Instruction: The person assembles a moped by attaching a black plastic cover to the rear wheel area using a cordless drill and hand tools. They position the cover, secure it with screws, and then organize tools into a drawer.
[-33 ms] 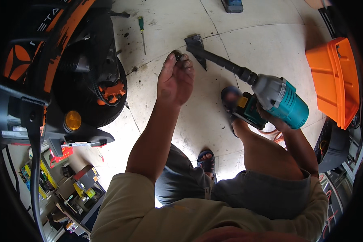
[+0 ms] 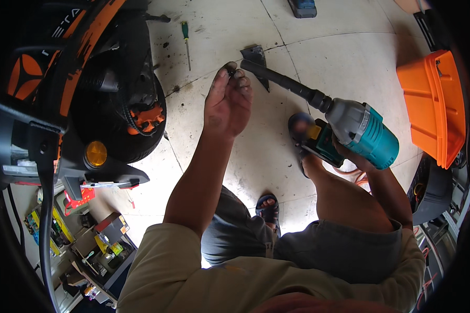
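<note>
My right hand grips a teal and grey cordless impact wrench by its handle. From its nose a long black socket extension points up and left. The extension's tip is close beside the fingertips of my left hand, with a small gap between. My left hand is palm up, thumb and fingers pinching a small dark round part, too small to name. Behind the tip, a dark angular metal piece lies on the floor.
At left stands an orange and black machine with a black wheel. A green-handled screwdriver lies on the tiled floor. An orange bin stands at right, a blue tool part at the far edge, and cluttered boxes at lower left.
</note>
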A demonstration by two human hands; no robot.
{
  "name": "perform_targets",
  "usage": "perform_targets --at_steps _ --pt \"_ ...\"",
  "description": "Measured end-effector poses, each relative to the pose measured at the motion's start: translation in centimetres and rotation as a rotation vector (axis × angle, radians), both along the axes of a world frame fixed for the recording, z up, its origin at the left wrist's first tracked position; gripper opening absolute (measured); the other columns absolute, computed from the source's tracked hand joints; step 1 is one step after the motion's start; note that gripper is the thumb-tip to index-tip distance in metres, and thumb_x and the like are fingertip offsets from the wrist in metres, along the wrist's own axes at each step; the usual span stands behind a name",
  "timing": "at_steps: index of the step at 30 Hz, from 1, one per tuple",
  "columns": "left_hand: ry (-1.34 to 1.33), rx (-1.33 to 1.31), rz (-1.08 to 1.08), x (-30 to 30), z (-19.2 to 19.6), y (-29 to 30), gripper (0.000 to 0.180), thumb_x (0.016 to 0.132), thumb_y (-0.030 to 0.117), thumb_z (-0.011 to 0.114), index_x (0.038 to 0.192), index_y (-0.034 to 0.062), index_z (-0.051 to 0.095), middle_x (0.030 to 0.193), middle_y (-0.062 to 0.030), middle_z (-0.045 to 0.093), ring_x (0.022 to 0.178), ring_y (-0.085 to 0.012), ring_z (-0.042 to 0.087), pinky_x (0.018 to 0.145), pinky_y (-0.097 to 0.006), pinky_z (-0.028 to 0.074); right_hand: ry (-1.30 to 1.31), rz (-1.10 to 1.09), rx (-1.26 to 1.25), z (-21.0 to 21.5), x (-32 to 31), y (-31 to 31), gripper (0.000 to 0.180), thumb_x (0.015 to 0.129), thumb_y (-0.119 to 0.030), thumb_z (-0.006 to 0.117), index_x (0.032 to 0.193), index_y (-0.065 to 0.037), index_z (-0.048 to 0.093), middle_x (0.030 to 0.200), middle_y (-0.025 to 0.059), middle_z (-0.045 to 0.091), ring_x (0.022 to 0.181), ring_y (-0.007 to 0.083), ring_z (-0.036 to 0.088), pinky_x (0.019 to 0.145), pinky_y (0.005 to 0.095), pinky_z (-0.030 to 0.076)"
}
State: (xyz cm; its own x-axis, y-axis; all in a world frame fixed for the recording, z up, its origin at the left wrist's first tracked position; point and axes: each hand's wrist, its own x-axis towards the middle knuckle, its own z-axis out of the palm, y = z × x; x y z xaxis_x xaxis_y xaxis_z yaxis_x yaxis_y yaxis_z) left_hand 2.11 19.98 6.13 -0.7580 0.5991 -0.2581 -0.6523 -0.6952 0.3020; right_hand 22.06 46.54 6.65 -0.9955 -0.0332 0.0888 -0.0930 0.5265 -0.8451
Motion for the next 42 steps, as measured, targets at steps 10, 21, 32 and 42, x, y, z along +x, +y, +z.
perform_targets --at_steps 10,21,32,42 --pt "0.328 -0.099 0.055 0.8 2.2 -1.4 0.023 0.100 0.020 0.047 0.113 0.0063 0.060 0.114 -0.0106 0.064 0.107 -0.0197 0.060 0.095 -0.032 0.050 -0.037 0.028 -0.057 0.2 0.0 -0.4 0.045 0.072 -0.005 0.077 0.113 -0.009 0.060 0.104 0.0063 0.065 0.094 0.0202 0.064 0.079 0.0316 0.051" --pt "0.605 -0.130 0.157 1.5 3.0 -2.2 0.024 0.099 0.017 0.048 0.116 0.0019 0.056 0.114 -0.0182 0.062 0.104 -0.0263 0.063 0.091 -0.041 0.054 -0.323 0.027 -0.542 1.5 -3.1 -2.7 0.039 0.066 -0.001 0.074 0.101 -0.005 0.057 0.080 0.0041 0.060 0.059 0.0145 0.060 0.054 0.0268 0.049" --pt "0.735 -0.757 0.072 0.3 8.3 -6.2 0.020 0.098 0.015 0.052 0.099 -0.0039 0.059 0.082 -0.0178 0.067 0.078 -0.0257 0.070 0.067 -0.035 0.062 -0.330 0.257 -1.123 0.8 -4.9 -4.0 0.067 0.067 0.009 0.073 0.127 -0.008 0.047 0.112 0.0115 0.066 0.068 0.0091 0.059 0.060 0.0228 0.050" --pt "0.493 -0.332 0.180 0.7 5.9 -6.1 0.027 0.099 0.031 0.051 0.112 0.0081 0.058 0.105 -0.0076 0.064 0.094 -0.0171 0.060 0.072 -0.030 0.052 -0.447 0.358 -1.210 -0.7 -7.8 -5.9 0.047 0.067 -0.010 0.073 0.108 0.001 0.054 0.069 0.0039 0.055 0.050 0.0112 0.050 0.050 0.0233 0.042"
